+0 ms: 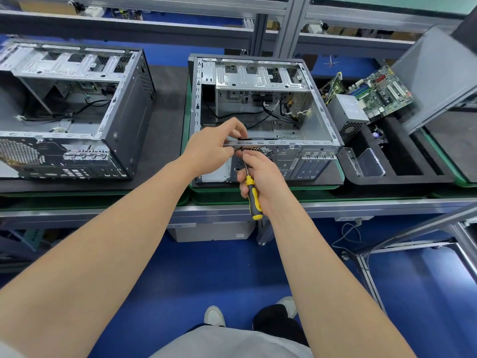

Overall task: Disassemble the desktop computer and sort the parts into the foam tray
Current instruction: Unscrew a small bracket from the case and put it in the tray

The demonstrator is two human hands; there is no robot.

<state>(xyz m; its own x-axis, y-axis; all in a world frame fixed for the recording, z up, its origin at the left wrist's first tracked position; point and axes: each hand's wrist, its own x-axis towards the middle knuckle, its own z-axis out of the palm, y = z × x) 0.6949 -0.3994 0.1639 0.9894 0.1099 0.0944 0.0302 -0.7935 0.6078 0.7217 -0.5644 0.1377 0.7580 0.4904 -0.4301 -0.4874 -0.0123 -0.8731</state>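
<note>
An open, mostly stripped desktop case (304,120) lies on its side in the middle of the bench, rear panel toward me. My right hand (263,177) grips a yellow-and-black screwdriver (252,195), its tip up at the top edge of the rear panel beside the fan grille. My left hand (214,148) curls its fingers over that same rear edge and pinches at the screwdriver tip; what it pinches is too small to tell. The black foam tray (397,174) sits to the right, holding a grey power supply (348,113) and a green motherboard (382,93).
A second open case (77,112) lies at the left of the bench. A grey side panel (436,76) leans at the far right over the tray. A clear plastic box (369,164) sits in the tray's front slot. Aluminium frame rails run behind and below.
</note>
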